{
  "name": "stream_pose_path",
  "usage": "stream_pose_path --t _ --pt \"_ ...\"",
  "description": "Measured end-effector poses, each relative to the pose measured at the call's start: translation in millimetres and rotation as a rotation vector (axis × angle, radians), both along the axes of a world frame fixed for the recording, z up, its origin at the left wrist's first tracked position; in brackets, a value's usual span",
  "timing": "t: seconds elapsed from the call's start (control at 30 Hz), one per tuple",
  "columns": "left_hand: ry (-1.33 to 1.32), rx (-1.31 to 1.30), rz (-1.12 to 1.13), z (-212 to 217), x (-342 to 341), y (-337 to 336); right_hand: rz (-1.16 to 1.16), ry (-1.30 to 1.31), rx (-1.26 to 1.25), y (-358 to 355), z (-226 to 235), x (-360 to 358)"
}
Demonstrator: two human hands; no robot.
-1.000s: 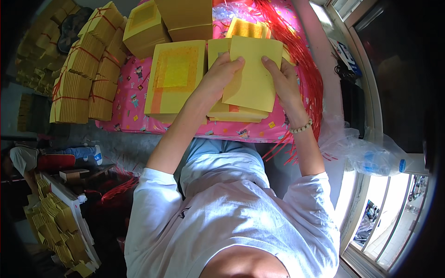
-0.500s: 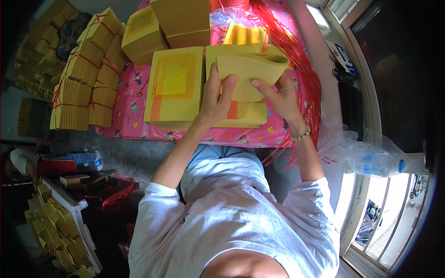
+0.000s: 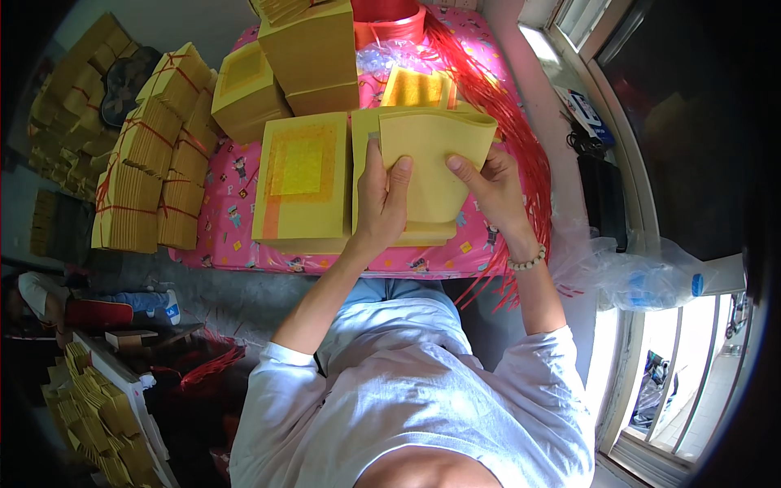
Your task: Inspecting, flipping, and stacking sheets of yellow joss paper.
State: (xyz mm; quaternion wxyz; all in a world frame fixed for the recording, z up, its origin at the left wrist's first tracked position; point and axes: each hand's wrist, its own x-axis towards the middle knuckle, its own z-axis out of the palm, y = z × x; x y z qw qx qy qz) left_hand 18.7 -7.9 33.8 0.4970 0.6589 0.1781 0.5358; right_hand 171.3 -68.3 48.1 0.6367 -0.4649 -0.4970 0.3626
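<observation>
Between my hands is a folded sheaf of yellow paper [image 3: 431,167], its fold rounded along the top right. My left hand [image 3: 384,195] is closed on its left edge, thumb on the front face. On the right edge, my right hand [image 3: 492,185] grips with the thumb in front and the fingers behind. The sheaf is held over a stack of yellow paper [image 3: 427,234], mostly hidden behind it. Just left stands another stack of yellow paper [image 3: 268,220] printed with an orange frame and a gold-coloured square.
Taller yellow stacks [image 3: 309,65] stand farther back on the pink patterned cover [image 3: 224,195]. Red strips [image 3: 529,175] trail down the right side from a red tub [image 3: 390,28]. Tied bundles [image 3: 134,191] are piled at left. A person [image 3: 45,297] is at far left.
The folded sheaf has come down flatter and more upright between my hands, covering more of the stack behind it. The whole view has shifted slightly, showing more of the red tub.
</observation>
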Motion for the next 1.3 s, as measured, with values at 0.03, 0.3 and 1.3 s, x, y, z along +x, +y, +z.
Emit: stream_pose_path --t 0.03,0.3,1.3 --pt "-0.009 -0.019 0.004 1.7 0.2 -1.0 -0.002 0.000 0.004 -0.6 6.0 -0.9" --pt "-0.013 -0.263 -0.161 7.9 -0.2 -12.1 -0.177 0.007 0.051 -10.0 6.7 2.2" --pt "0.140 -0.674 -0.406 -8.3 20.6 12.6 -0.095 0.083 -0.485 -51.0 -5.3 20.7"
